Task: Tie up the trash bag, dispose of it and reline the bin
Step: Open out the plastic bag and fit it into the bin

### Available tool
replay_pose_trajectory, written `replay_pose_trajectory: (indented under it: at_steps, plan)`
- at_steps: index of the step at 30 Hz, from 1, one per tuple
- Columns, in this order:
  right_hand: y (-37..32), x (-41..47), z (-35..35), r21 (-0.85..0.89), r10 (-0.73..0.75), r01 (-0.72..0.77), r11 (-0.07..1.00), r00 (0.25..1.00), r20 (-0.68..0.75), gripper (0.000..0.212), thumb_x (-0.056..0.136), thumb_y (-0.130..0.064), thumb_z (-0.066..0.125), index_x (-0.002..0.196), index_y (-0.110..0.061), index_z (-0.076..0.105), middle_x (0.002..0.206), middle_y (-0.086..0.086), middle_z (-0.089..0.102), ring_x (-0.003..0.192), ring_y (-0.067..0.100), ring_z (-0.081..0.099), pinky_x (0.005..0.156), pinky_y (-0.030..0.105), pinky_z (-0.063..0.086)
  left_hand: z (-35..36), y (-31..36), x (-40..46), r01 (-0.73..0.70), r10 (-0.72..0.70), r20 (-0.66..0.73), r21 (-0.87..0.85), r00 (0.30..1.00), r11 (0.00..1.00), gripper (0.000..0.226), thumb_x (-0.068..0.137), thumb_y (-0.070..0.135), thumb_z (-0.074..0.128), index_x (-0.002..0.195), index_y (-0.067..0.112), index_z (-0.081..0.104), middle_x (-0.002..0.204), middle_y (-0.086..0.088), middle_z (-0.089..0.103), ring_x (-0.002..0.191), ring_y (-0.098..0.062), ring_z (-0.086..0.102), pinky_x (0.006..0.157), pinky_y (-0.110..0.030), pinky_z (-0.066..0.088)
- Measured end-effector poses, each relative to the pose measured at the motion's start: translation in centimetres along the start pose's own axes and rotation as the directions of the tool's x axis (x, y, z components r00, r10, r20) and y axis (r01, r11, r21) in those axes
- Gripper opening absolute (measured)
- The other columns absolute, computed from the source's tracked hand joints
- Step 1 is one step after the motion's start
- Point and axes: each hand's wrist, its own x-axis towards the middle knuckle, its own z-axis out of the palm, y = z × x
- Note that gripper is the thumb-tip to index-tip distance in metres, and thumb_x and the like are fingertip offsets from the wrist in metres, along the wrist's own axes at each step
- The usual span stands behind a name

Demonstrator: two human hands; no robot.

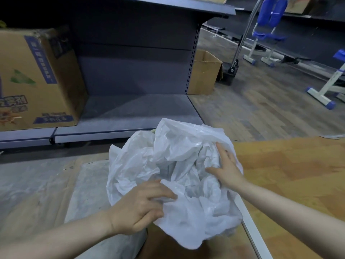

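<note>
1. A grey metal shelving unit (134, 75) fills the upper centre of the frame, its low base shelf running across to the left edge.
2. A large printed cardboard box (37, 79) sits on that base shelf at the left of the frame.
3. The white trash bag (149, 161) lies crumpled and open-mouthed in the lower centre, in front of the shelf; the bin beneath it cannot be made out.
4. A smaller open cardboard box (204, 73) stands on the wooden floor just right of the shelving upright.
5. A blue chair (268, 32) is in the upper right corner.
6. The left hand (138, 208), at lower centre, has its fingers curled, pinching the near edge of the bag.
7. The right hand (226, 169), right of centre, rests on the bag's right side with fingers spread and straight.
</note>
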Motion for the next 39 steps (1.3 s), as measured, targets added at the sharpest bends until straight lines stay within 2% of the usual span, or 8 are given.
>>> replay_pose_trajectory:
  at_steps: [4, 11, 16, 21, 23, 29, 33, 39]
  plan:
    - [-0.9, 2.0, -0.2, -0.078, -0.17, 0.172, 0.982, 0.985, 0.037, 0.105, 0.072, -0.005, 0.062, 0.149, -0.039, -0.001, 0.158, -0.001, -0.007, 0.147, 0.017, -0.008, 0.113, 0.038, 0.028, 0.4, -1.4, -0.2, -0.139, 0.102, 0.134, 0.301, 0.986, 0.943, 0.04, 0.083, 0.027, 0.068, 0.05, 0.014, 0.051, 0.096, -0.004, 0.067, 0.081, -0.019, 0.054, 0.063, -0.027, 0.046]
    - [-3.1, 6.2, -0.1, -0.242, -0.19, 0.208, 0.948, 0.977, 0.096, 0.106, 0.069, -0.041, 0.079, 0.149, -0.038, 0.01, 0.157, 0.004, 0.007, 0.144, 0.022, 0.018, 0.11, 0.038, 0.035, -2.1, -3.4, -0.8, -0.3, 0.156, 0.393, 0.335, 0.906, 0.893, 0.034, 0.091, 0.043, 0.045, 0.088, 0.01, 0.054, 0.124, -0.012, 0.045, 0.104, -0.029, 0.052, 0.084, -0.036, 0.046]
    - [-3.5, 7.0, 0.2, -0.425, -0.08, 0.151, 0.893, 0.981, 0.179, 0.099, 0.072, -0.023, 0.072, 0.147, -0.038, 0.01, 0.144, 0.009, 0.032, 0.125, 0.028, 0.043, 0.088, 0.037, 0.05, -4.6, -3.5, 3.2, 0.159, -0.143, -0.07, 0.376, 0.987, 0.913, 0.05, 0.097, 0.051, 0.024, 0.118, 0.011, 0.044, 0.13, -0.014, 0.049, 0.117, -0.029, 0.048, 0.101, -0.049, 0.035]
    - [-3.8, 6.7, 0.4, -0.48, -0.071, 0.135, 0.867, 0.986, 0.15, 0.089, 0.077, -0.006, 0.056, 0.147, -0.036, 0.01, 0.138, 0.012, 0.035, 0.111, 0.032, 0.051, 0.06, 0.028, 0.039, -7.4, -8.4, 7.3, 0.88, -0.903, -0.205, 0.381, 0.378, 0.283, 0.043, 0.091, 0.047, 0.049, 0.114, 0.011, 0.052, 0.115, -0.008, 0.057, 0.122, -0.033, 0.046, 0.097, -0.047, 0.033]
    - [-3.5, 6.6, 0.5, -0.494, -0.076, 0.133, 0.859, 0.988, 0.133, 0.088, 0.079, -0.005, 0.053, 0.147, -0.037, 0.008, 0.135, 0.013, 0.034, 0.114, 0.034, 0.048, 0.066, 0.031, 0.04, -7.4, -10.0, 6.4, 0.937, -0.924, -0.194, 0.181, 0.331, 0.297, 0.025, 0.089, 0.031, 0.057, 0.077, 0.01, 0.052, 0.08, -0.006, 0.058, 0.092, -0.035, 0.057, 0.066, -0.034, 0.037]
    - [-2.5, 6.3, 0.9, -0.497, -0.064, 0.104, 0.862, 0.993, 0.098, 0.091, 0.077, -0.005, 0.051, 0.145, -0.043, 0.004, 0.132, 0.01, 0.031, 0.112, 0.03, 0.044, 0.069, 0.033, 0.038, -8.0, -10.0, 4.2, 0.889, -0.66, -0.595, 0.326, 0.458, 0.322, 0.031, 0.09, 0.013, 0.052, 0.065, 0.009, 0.035, 0.055, -0.007, 0.042, 0.05, -0.03, 0.042, 0.045, -0.025, 0.015]
    - [-2.1, 6.3, 1.0, -0.523, -0.08, 0.121, 0.843, 0.992, 0.1, 0.092, 0.076, -0.007, 0.054, 0.146, -0.042, 0.004, 0.135, 0.011, 0.031, 0.113, 0.029, 0.043, 0.068, 0.033, 0.041, -8.5, -10.2, 2.5, 0.633, -0.608, -0.39, 0.733, 0.692, 0.25, 0.03, 0.076, 0.005, 0.066, 0.057, 0.01, 0.043, 0.051, -0.01, 0.048, 0.041, -0.028, 0.045, 0.062, -0.037, 0.043]
    - [-2.6, 5.4, 0.5, -0.674, -0.107, 0.141, 0.725, 0.99, 0.092, 0.089, 0.078, -0.022, 0.058, 0.147, -0.036, 0.004, 0.133, 0.01, 0.038, 0.111, 0.028, 0.048, 0.07, 0.034, 0.046, -9.9, -10.3, 1.8, 0.442, -0.91, -0.217, 0.896, 0.353, -0.042, 0.018, 0.092, 0.01, 0.046, 0.078, 0.019, 0.052, 0.077, 0.003, 0.056, 0.091, -0.022, 0.062, 0.11, -0.046, 0.027]
